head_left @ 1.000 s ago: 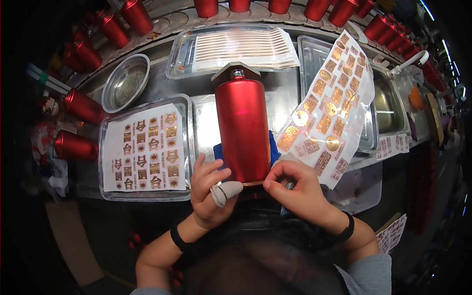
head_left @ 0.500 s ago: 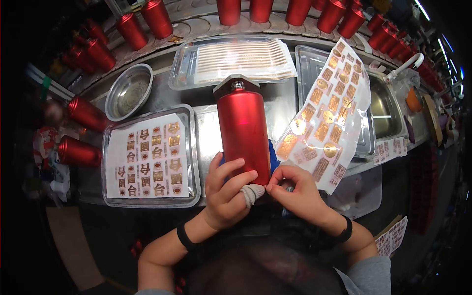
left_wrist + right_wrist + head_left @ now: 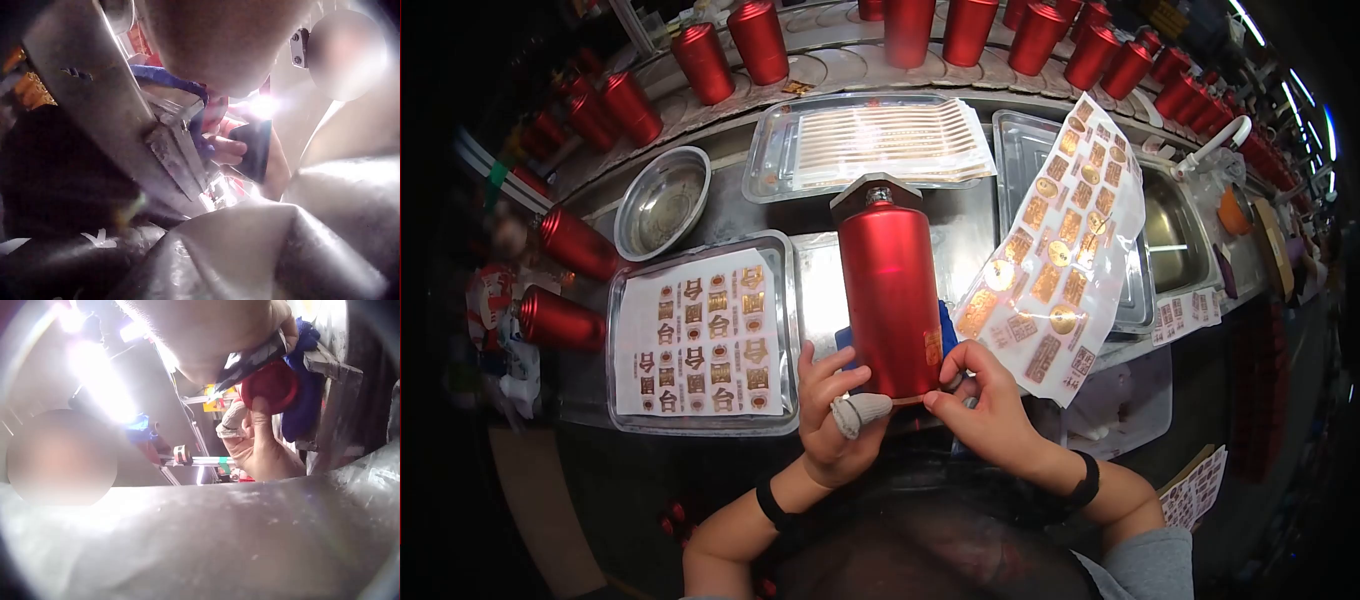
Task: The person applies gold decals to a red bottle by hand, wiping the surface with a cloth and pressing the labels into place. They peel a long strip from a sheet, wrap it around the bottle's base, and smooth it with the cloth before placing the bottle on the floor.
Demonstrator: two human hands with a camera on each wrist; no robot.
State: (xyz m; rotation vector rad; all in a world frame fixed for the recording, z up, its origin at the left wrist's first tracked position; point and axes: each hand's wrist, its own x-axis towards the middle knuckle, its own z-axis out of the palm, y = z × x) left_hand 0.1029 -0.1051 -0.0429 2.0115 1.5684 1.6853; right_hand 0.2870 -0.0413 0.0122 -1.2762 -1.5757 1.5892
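Observation:
A shiny red bottle (image 3: 888,300) lies over a blue cloth (image 3: 852,345), its neck pointing away from me and a gold label (image 3: 933,350) on its right side. My left hand (image 3: 835,425) holds the base end from the left. One of its fingers wears a pale cloth finger cover (image 3: 858,412); in the right wrist view its thumb (image 3: 261,415) presses the round base (image 3: 278,387). My right hand (image 3: 990,405) is at the base's right edge, thumb tip against the rim, gripping a dark flat piece (image 3: 250,362). A thin gold-brown strip (image 3: 910,400) follows the rim between both hands.
Trays hold a sheet of gold characters (image 3: 700,330) at left and a sheet of strips (image 3: 890,145) behind. A long decal sheet (image 3: 1060,250) spans the right tray. Beyond are a metal bowl (image 3: 662,205), a sink (image 3: 1175,235) and red bottles along a conveyor (image 3: 830,70).
My left hand reached over the bottle's side, then drew back to its base. The bottle has turned slightly leftward, showing more of the gold label. The scene sits lower in view.

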